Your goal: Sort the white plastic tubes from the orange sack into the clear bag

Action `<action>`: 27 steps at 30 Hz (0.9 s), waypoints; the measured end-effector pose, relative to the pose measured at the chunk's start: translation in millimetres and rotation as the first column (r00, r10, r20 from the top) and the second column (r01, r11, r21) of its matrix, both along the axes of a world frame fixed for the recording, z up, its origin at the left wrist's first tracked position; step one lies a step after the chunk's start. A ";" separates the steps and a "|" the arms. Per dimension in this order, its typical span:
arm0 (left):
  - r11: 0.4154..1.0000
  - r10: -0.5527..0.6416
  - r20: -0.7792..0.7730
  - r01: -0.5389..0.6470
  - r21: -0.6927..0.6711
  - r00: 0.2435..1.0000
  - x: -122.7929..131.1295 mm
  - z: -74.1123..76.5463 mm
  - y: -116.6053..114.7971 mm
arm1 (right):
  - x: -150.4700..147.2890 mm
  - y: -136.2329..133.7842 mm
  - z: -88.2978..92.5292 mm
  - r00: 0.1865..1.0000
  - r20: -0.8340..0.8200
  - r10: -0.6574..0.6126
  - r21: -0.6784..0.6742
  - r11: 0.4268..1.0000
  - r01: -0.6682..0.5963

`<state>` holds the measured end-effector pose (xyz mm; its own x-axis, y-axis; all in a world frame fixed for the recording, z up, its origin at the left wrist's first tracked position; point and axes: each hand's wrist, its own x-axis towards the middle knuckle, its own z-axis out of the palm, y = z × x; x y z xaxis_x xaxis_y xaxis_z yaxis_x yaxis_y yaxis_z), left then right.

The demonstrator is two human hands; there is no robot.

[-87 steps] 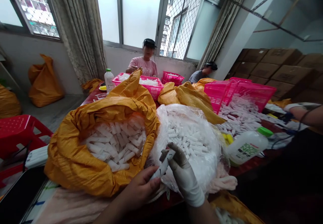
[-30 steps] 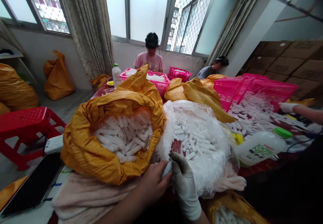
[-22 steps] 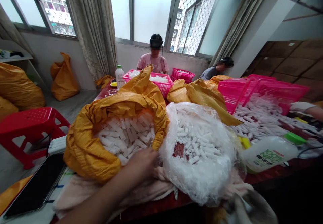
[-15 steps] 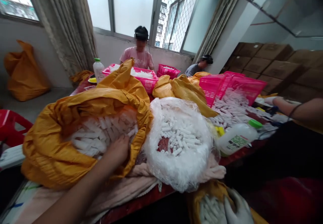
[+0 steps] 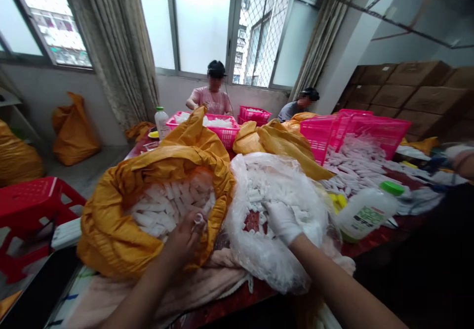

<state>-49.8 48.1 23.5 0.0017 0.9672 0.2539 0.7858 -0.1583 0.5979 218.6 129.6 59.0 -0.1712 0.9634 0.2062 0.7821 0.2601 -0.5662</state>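
The left hand (image 5: 188, 233) pinches a white tube (image 5: 199, 218) at the orange bag's (image 5: 111, 242) mouth; the gloved right hand (image 5: 283, 221) dips among pieces (image 5: 255, 194) in the clear bag (image 5: 272, 269), its grip too hidden to tell.

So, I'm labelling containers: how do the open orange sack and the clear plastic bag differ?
The open orange sack is strongly coloured; the clear plastic bag is colourless and crinkly. The sack's white pieces look longer than the bag's small pieces. The left hand, at the sack, holds a tube; the gloved right hand is in the bag. Both stand open.
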 end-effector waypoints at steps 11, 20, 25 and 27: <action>0.891 -0.393 0.293 0.440 -0.115 0.872 37.1 17.1 -34.3 | -54.0 -73.8 38.5 0.831 -0.252 0.496 -0.185 0.818 -0.544; 0.961 -0.100 0.559 0.224 -0.159 0.823 58.5 14.7 -35.8 | -80.1 -79.3 -22.3 0.501 -0.816 0.290 0.172 0.948 -0.269; 0.860 0.081 0.941 0.455 -0.232 0.328 65.9 4.7 -36.4 | -77.8 -83.8 -32.8 0.374 -0.927 -0.033 -0.155 0.942 -0.298; 0.806 0.168 0.972 0.544 -0.232 0.167 71.2 1.3 -36.9 | -79.4 -88.2 -35.6 0.383 -0.924 -0.015 -0.130 0.953 -0.275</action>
